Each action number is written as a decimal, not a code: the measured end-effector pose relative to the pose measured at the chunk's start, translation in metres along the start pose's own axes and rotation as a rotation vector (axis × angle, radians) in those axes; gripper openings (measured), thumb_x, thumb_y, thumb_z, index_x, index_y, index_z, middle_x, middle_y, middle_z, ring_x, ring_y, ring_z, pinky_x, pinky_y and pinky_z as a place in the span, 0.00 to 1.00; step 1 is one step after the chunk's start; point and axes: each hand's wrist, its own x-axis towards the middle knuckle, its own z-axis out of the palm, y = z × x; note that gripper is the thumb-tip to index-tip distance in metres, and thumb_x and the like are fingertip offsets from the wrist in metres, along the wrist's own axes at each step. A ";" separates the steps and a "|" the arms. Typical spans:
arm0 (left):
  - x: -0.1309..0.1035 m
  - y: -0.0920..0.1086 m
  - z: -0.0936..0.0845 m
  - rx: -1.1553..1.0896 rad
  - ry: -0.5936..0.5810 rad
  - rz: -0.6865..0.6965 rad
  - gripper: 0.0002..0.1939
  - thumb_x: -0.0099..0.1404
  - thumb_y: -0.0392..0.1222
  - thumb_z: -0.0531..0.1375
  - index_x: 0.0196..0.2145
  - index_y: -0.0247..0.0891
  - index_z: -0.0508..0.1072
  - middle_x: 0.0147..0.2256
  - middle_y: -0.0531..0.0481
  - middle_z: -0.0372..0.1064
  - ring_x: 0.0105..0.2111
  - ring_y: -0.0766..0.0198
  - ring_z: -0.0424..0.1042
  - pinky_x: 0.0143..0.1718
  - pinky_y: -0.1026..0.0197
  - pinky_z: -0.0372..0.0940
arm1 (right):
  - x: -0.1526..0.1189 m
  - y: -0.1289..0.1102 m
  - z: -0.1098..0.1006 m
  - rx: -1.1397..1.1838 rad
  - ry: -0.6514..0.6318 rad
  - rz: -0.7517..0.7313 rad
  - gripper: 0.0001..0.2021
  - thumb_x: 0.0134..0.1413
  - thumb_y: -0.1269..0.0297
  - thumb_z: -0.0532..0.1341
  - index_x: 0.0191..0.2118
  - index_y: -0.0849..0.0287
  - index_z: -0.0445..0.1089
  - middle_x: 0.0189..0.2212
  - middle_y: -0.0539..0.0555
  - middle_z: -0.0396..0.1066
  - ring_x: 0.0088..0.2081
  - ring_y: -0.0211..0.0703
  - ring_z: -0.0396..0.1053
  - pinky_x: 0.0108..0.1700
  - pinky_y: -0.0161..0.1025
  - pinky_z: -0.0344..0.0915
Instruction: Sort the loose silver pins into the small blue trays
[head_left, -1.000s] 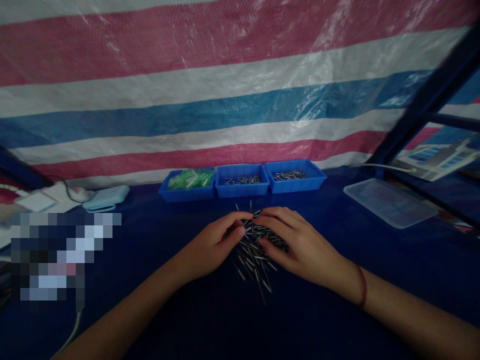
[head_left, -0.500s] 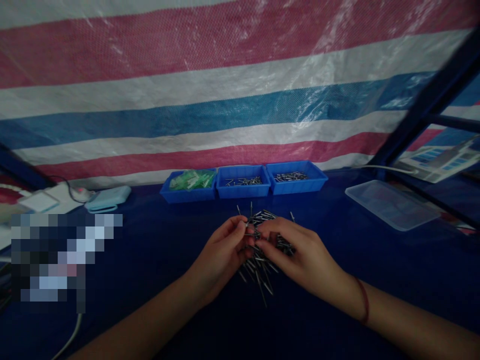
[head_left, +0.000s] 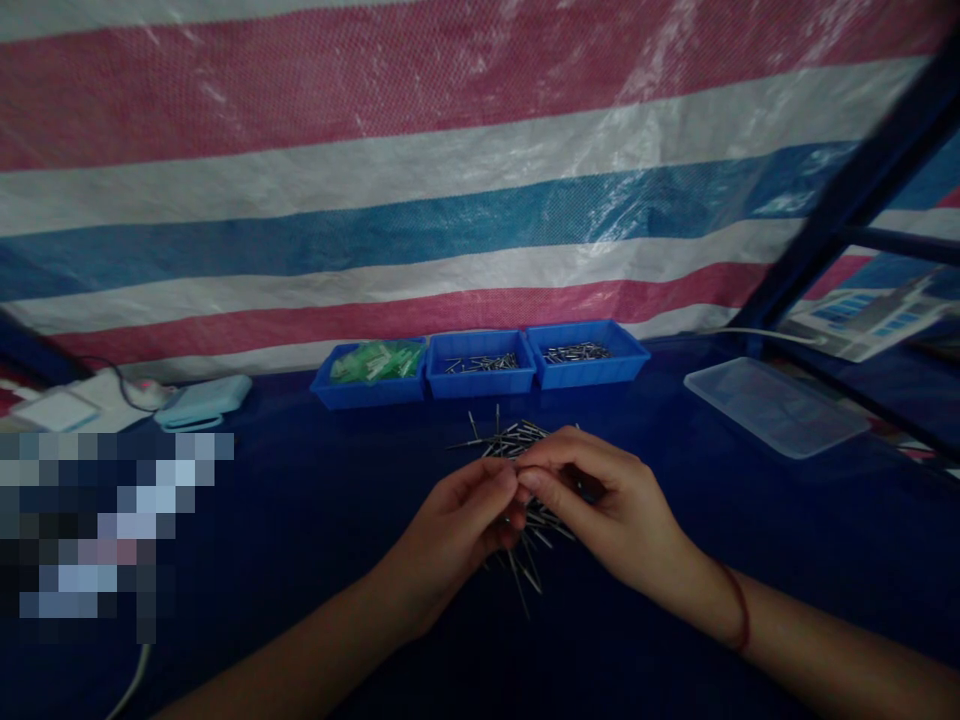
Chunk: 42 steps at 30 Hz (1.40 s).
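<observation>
Over a pile of blind rivets (head_left: 551, 522), my two hands meet fingertip to fingertip. My left hand (head_left: 457, 520) is closed, thumb and forefinger pinched; a thin metal rivet showed in these fingers a moment ago, but the fingertips now hide it. Thumb and forefinger of my right hand (head_left: 611, 500) are pinched against the left fingertips. What lies between the right fingers is too small and covered to make out. Several rivets stick out beyond the hands, at the pile's far side and toward me.
Behind the pile stand three blue bins: the left bin (head_left: 371, 393) holds green-and-clear plastic packets, the middle bin (head_left: 480, 382) and right bin (head_left: 592, 373) metal rivets. A clear plastic lid (head_left: 776, 408) lies right. At left are a light-blue case (head_left: 204, 402) and cables.
My right fingertips have closed in against the left ones, covering the small metal pieces visible between them before. Both hands appear slightly lower, and the view has shifted a little.
</observation>
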 end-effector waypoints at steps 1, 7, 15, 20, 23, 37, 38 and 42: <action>0.000 0.000 0.000 0.004 -0.004 0.007 0.10 0.60 0.46 0.61 0.30 0.35 0.71 0.26 0.54 0.62 0.27 0.71 0.60 0.30 0.68 0.56 | 0.000 0.000 0.000 0.017 -0.002 0.001 0.04 0.54 0.67 0.59 0.33 0.57 0.71 0.26 0.50 0.70 0.28 0.36 0.68 0.27 0.35 0.64; -0.001 -0.001 0.001 0.008 0.010 -0.010 0.12 0.60 0.48 0.61 0.29 0.35 0.71 0.26 0.54 0.61 0.26 0.71 0.60 0.30 0.67 0.56 | -0.001 0.002 0.002 0.071 -0.021 0.026 0.03 0.55 0.67 0.59 0.34 0.57 0.71 0.26 0.50 0.69 0.29 0.37 0.68 0.28 0.35 0.65; -0.003 0.004 0.005 0.138 0.085 0.060 0.11 0.59 0.47 0.61 0.32 0.35 0.71 0.24 0.54 0.62 0.24 0.71 0.61 0.25 0.67 0.57 | -0.001 0.000 0.001 0.020 0.006 -0.016 0.04 0.55 0.69 0.59 0.34 0.56 0.72 0.27 0.50 0.69 0.29 0.36 0.68 0.29 0.35 0.65; -0.003 0.006 0.003 0.312 0.219 0.241 0.07 0.56 0.41 0.62 0.31 0.37 0.69 0.21 0.56 0.62 0.21 0.70 0.62 0.25 0.65 0.58 | -0.001 0.004 0.001 -0.042 0.027 -0.029 0.05 0.55 0.67 0.58 0.35 0.56 0.71 0.28 0.51 0.68 0.28 0.36 0.67 0.27 0.35 0.64; -0.003 0.007 0.002 0.407 0.255 0.330 0.06 0.55 0.41 0.61 0.30 0.39 0.69 0.21 0.57 0.63 0.21 0.69 0.62 0.25 0.64 0.59 | -0.001 0.009 0.002 -0.068 0.008 -0.011 0.05 0.56 0.67 0.57 0.35 0.56 0.71 0.30 0.52 0.68 0.31 0.38 0.67 0.29 0.36 0.65; -0.007 0.004 -0.004 0.597 0.068 0.336 0.12 0.64 0.44 0.55 0.45 0.41 0.64 0.35 0.51 0.64 0.30 0.66 0.66 0.31 0.62 0.62 | 0.048 0.052 -0.060 -0.616 0.520 0.045 0.11 0.55 0.59 0.56 0.32 0.60 0.72 0.28 0.55 0.70 0.28 0.42 0.65 0.33 0.42 0.64; -0.007 0.004 -0.006 0.641 0.058 0.340 0.11 0.64 0.44 0.54 0.44 0.41 0.65 0.34 0.51 0.64 0.31 0.65 0.66 0.32 0.62 0.62 | 0.052 0.061 -0.068 -0.716 0.494 0.046 0.11 0.55 0.59 0.56 0.33 0.61 0.72 0.28 0.56 0.69 0.29 0.44 0.65 0.35 0.44 0.64; -0.003 0.010 -0.017 0.847 0.131 0.416 0.09 0.64 0.42 0.54 0.42 0.39 0.68 0.32 0.51 0.66 0.31 0.64 0.67 0.32 0.60 0.62 | 0.051 0.086 -0.079 -0.829 0.439 0.079 0.14 0.53 0.58 0.57 0.39 0.64 0.71 0.30 0.58 0.67 0.33 0.47 0.66 0.39 0.47 0.65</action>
